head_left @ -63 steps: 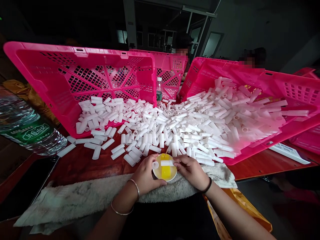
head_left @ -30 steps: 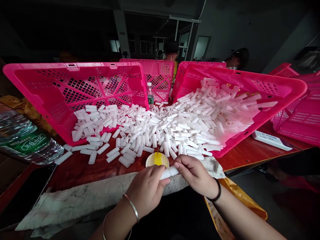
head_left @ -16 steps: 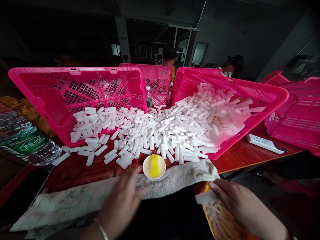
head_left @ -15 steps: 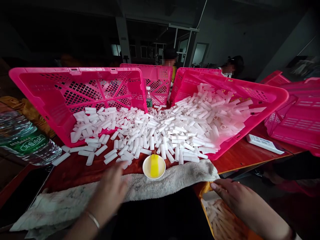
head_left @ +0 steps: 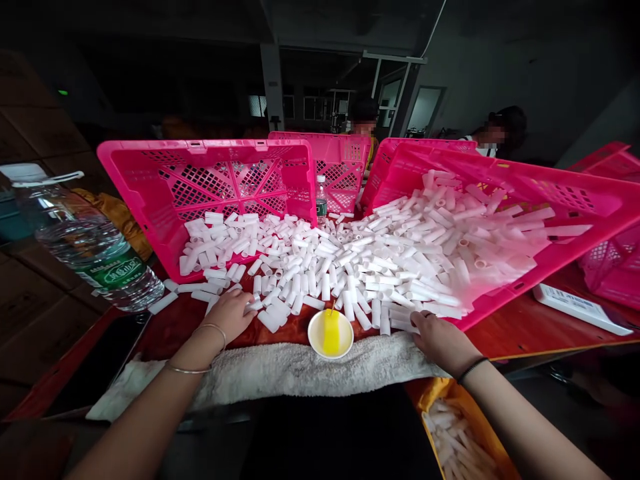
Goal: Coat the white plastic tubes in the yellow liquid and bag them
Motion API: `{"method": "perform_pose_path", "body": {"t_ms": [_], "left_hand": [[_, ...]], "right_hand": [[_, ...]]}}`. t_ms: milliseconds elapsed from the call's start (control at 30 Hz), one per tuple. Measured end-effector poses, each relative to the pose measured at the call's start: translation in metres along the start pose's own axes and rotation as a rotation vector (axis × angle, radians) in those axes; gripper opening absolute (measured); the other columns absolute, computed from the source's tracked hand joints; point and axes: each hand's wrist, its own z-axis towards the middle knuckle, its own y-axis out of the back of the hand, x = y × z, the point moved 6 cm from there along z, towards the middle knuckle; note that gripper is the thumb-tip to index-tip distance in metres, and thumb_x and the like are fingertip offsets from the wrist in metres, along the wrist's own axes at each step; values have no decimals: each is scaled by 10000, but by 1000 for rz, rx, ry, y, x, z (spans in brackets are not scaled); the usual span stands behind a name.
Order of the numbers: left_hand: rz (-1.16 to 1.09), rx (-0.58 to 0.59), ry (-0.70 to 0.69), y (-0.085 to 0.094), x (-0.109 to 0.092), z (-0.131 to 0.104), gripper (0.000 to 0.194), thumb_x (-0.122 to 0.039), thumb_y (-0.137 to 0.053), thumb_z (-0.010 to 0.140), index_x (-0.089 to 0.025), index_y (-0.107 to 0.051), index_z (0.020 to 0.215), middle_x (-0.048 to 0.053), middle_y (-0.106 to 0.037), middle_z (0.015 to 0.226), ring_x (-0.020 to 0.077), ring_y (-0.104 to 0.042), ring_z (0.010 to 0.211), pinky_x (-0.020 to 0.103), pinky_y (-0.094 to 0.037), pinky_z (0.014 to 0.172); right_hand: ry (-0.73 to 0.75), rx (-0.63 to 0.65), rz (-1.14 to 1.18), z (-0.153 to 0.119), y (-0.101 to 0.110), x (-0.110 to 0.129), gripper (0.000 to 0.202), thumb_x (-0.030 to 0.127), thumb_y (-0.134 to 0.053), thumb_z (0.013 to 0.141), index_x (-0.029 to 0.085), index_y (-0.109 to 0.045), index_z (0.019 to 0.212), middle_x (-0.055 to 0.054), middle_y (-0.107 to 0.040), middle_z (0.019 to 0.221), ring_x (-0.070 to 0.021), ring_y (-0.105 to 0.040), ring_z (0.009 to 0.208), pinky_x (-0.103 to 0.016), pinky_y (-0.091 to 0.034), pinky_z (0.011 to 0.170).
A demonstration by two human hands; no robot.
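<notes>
My left hand (head_left: 231, 316) lies over the near edge of a heap of white tubes (head_left: 325, 257), palm down, fingers stretched forward among them. Its fingertips touch a few tubes. On the other side my right hand (head_left: 443, 339) has thumb and fingers bent together at the ends of some tubes lying side by side; the fingers partly hide what they hold. Between the hands stands a small white bowl (head_left: 314, 341) with a yellow block (head_left: 331, 333) in it, a thin pin sticking up from the block. A grey towel (head_left: 300, 377) runs along the table's front edge.
Pink crates lie tipped at the left (head_left: 107, 167) and right (head_left: 565, 193), tubes spilling out. A large water bottle (head_left: 115, 257) leans at the left. A white device (head_left: 580, 308) lies at the right. Below, a yellow-lined container (head_left: 430, 400) holds tubes. Two people sit beyond the crates.
My right hand has moved from above the yellow-lined container forward to the tubes. My left hand has reached forward onto the heap. The view has shifted left.
</notes>
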Motion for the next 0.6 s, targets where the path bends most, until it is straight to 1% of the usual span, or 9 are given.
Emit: {"method": "perform_pose_path", "body": {"t_ms": [100,200,267,333,400,467,500,533,600], "left_hand": [[-20,27,-20,-7,-5,7,160,-217,-540,711,-190,-643,830,78,-604,878,258,-580,880,359,-450,824],[-38,9,-14,2,-9,3,133,-217,-541,707,-184,-617,811,77,-596,872,255,-575,883,347,-452,812],[-73,-55,24,16,-9,-13,140,-251,-521,741,-184,-575,851,72,-591,901,249,-568,910,341,-451,817],[-200,-125,94,26,-9,-36,151,-304,-498,777,-194,-528,877,46,-588,875,225,-580,849,321,-470,764],[-399,-114,107,23,-16,-59,165,-328,-487,790,-207,-507,900,17,-590,843,198,-593,770,294,-490,693],[-507,-29,9,12,-36,-75,227,-267,-470,788,-214,-522,1003,24,-606,918,199,-604,834,296,-502,733],[-492,15,-52,5,-48,-80,296,-208,-456,777,-216,-528,1064,39,-605,981,206,-600,896,309,-499,782],[-429,44,-89,-1,-59,-82,366,-145,-443,756,-211,-538,1103,59,-597,1027,219,-588,949,334,-488,830],[-221,54,-77,-10,-74,-81,414,-56,-412,720,-163,-581,1083,114,-586,1016,265,-572,965,417,-469,864]], "right_hand": [[-8,15,17,4,-4,-3,242,158,-508,816,78,-569,1036,-176,-648,925,-285,-659,819,-321,-444,640],[47,9,35,8,-6,-8,305,130,-533,772,95,-567,1074,-155,-652,938,-268,-654,848,-322,-462,693],[112,-46,46,5,-3,-12,265,115,-544,748,102,-599,1007,-154,-645,943,-279,-647,851,-347,-474,723],[174,-139,102,-4,4,-14,204,139,-546,767,112,-614,958,-152,-642,943,-283,-644,838,-369,-487,733],[196,-232,256,-13,13,-9,211,212,-526,826,126,-598,1005,-130,-656,901,-258,-652,787,-358,-509,700],[235,-293,482,-20,20,9,266,289,-488,879,147,-562,1093,-106,-671,900,-223,-658,771,-331,-528,690],[279,-303,588,-21,21,23,287,307,-467,898,161,-547,1131,-99,-675,928,-210,-660,796,-322,-535,711],[338,-307,678,-21,22,41,295,308,-447,912,174,-541,1157,-96,-674,971,-203,-657,843,-321,-536,751],[435,-325,805,-17,21,73,297,279,-412,928,192,-547,1178,-99,-660,1050,-202,-638,944,-337,-524,829]]}}
